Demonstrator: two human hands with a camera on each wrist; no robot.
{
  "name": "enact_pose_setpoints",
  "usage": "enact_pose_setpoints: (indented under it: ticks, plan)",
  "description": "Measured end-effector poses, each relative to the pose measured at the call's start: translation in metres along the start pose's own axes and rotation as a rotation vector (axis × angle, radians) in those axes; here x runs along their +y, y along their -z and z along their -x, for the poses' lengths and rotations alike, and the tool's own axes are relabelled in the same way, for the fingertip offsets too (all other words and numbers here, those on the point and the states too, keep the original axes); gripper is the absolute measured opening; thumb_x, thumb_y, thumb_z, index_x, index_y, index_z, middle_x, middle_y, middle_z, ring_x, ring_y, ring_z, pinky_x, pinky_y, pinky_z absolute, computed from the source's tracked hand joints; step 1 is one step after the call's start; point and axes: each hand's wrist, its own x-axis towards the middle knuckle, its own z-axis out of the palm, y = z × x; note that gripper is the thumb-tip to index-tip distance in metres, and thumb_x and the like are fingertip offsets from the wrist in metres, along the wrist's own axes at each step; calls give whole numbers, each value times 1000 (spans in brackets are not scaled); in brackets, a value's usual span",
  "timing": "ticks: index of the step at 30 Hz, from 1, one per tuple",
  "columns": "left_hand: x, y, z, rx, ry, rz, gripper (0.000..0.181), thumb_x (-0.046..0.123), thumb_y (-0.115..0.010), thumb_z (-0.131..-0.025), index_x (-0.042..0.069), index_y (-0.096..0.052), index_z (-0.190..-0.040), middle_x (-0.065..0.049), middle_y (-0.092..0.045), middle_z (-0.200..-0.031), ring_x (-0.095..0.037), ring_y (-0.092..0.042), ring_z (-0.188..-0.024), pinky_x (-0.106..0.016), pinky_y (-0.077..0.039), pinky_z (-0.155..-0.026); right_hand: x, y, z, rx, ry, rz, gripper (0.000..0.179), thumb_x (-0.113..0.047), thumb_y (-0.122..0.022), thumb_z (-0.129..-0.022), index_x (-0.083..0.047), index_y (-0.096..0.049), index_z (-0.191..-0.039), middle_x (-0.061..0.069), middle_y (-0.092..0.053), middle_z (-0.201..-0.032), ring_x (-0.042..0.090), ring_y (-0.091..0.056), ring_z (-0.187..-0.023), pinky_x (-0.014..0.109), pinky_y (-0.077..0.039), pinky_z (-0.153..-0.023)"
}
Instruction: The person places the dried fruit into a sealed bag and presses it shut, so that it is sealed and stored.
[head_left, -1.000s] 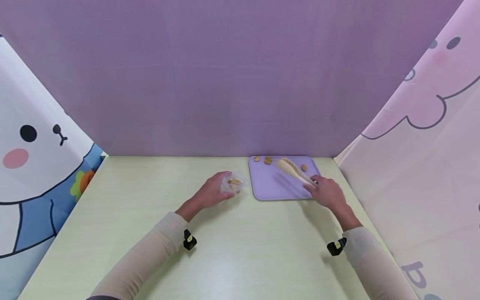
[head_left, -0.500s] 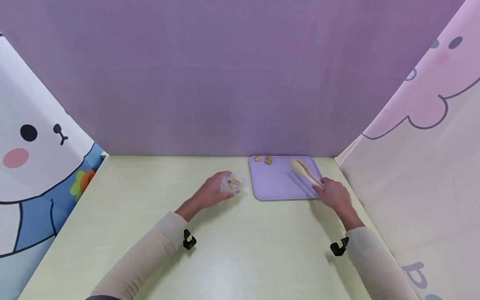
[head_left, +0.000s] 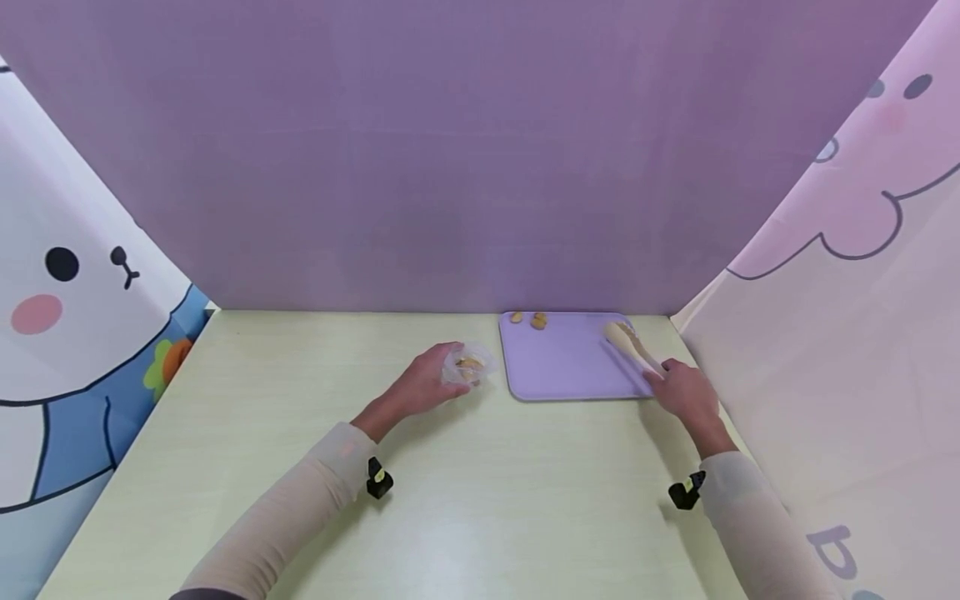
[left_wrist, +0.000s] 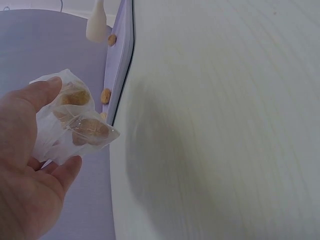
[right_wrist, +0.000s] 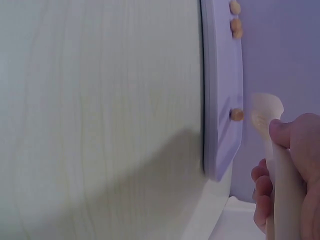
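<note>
My left hand (head_left: 426,385) holds a thin clear plastic bag (head_left: 467,365) between thumb and fingers, left of the lilac tray (head_left: 573,367). Several brown, nut-like pieces (left_wrist: 90,131) show inside the bag in the left wrist view. With my right hand (head_left: 684,390) I grip cream-coloured tongs (head_left: 628,343), raised over the tray's right side. Close to their tips in the right wrist view lies one brown piece (right_wrist: 236,114); the tongs hide it in the head view. More brown pieces (head_left: 538,321) lie at the tray's back left corner.
The tray stands on a pale wood-grain table (head_left: 450,492), its back edge near a purple backdrop (head_left: 420,167). Patterned cloth walls (head_left: 847,375) flank the table on both sides, the right one near my right arm.
My right hand has moved the tongs rightward across the tray, and they now cover the right-hand piece in the head view. The left hand and bag stay in place.
</note>
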Motion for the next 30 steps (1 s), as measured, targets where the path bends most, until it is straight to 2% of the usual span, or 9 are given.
enact_pose_setpoints:
  ticks: [4,10,18,30]
  plan:
    - [0,1,0,-4,-7,-5,78,28,-79,-88,6,-41,-153,-15,-50,-152,-28,-53,-127,-50,-45,-108,7,-2,-2,-20,-23,4,60,-51,-47,-103,2,-58,-128,26,-68,-103,40,-63,-84,44,-46,-58]
    - [0,2,-1,-11,-4,-1,78,28,-79,-88,6,-41,-153,-14,-49,-152,-28,-52,-129,-50,-44,-110,8,-3,-4,-28,-40,16,60,-50,-48,-102,4,-58,-127,31,-67,-109,47,-65,-89,50,-49,-60]
    - [0,1,-2,-5,-13,-8,78,27,-79,-88,5,-41,-152,-16,-50,-151,-29,-53,-128,-50,-44,-109,6,-7,-6,-31,-71,-1,55,-49,-48,-101,2,-61,-116,27,-67,-99,42,-63,-84,44,-46,-56]
    - [1,2,-1,-4,-1,-8,78,29,-78,-88,6,-42,-153,-15,-50,-151,-29,-53,-126,-50,-45,-108,5,-13,-8,-66,-103,-12,54,-53,-47,-101,-1,-61,-111,23,-65,-92,38,-61,-80,43,-45,-54]
